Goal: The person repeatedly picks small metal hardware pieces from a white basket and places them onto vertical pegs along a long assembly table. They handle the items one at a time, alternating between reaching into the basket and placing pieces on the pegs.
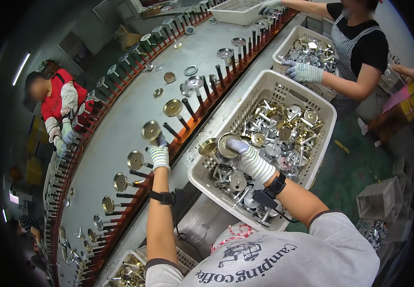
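Observation:
My left hand [158, 154], in a striped knit glove, is closed on a round metal cup-shaped part [151, 130] beside the row of dark pegs [172, 130]. The part's shiny shallow face is turned up; the fingers behind it are partly hidden. My right hand [252, 160], gloved alike, grips a gold-toned round metal part [228, 145] by its rim, above the left side of a white plastic crate [199, 174]. A similar gold part [208, 147] lies right next to it. Piled in the crate are many silver and gold disc-headed parts with stems [274, 148].
Pegs with discs on top run along an orange-brown rail [197, 125] edging the grey table [116, 112]. Loose rings [191, 71] lie on it. At the right a co-worker [355, 62] reaches over another crate [295, 33]; across the table works a person in red [61, 98].

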The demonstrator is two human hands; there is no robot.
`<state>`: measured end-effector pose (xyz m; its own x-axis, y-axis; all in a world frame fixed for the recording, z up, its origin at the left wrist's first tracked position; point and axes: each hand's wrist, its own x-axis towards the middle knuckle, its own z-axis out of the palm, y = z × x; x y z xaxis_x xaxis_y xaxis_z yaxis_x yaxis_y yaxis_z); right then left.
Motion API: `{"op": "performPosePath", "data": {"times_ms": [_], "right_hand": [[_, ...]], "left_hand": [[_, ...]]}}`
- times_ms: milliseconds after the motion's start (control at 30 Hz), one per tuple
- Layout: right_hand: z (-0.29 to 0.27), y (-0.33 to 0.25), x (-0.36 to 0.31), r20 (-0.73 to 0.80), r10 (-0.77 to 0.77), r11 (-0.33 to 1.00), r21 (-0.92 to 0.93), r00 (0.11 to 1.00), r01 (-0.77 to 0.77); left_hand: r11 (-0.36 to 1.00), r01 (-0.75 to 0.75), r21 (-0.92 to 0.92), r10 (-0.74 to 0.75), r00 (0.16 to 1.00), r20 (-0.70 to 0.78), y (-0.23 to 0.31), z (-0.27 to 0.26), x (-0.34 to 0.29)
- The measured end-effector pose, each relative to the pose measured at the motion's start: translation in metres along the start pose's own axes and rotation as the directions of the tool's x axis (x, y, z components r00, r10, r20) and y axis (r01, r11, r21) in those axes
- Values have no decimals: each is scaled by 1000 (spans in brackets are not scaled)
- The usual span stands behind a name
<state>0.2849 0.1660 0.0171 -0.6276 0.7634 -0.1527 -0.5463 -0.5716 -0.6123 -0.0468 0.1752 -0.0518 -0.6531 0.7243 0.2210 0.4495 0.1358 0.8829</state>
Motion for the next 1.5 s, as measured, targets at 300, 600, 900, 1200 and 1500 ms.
{"op": "performPosePath", "data": {"times_ms": [300, 600, 900, 1200, 1500], "right_hand": [[-6, -2, 10, 92, -8, 999, 34, 996, 4], [9, 11, -2, 181, 169, 968, -214, 969, -129], [29, -25, -9, 353, 211, 508, -836, 911, 207], [-124, -35, 75, -187, 75, -602, -792, 980, -105], [-124, -20, 77, -180, 74, -595, -798, 981, -102]], "left_hand": [[948, -116, -295, 166, 975, 150, 72, 4, -134], [951, -107, -289, 237, 852, 466, 107, 23, -173], [860, 155, -485, 19, 942, 335, 67, 7, -171], [696, 349, -627, -66, 901, 429, 73, 8, -161], [729, 334, -597, -91, 912, 399, 70, 2, -172]]}}
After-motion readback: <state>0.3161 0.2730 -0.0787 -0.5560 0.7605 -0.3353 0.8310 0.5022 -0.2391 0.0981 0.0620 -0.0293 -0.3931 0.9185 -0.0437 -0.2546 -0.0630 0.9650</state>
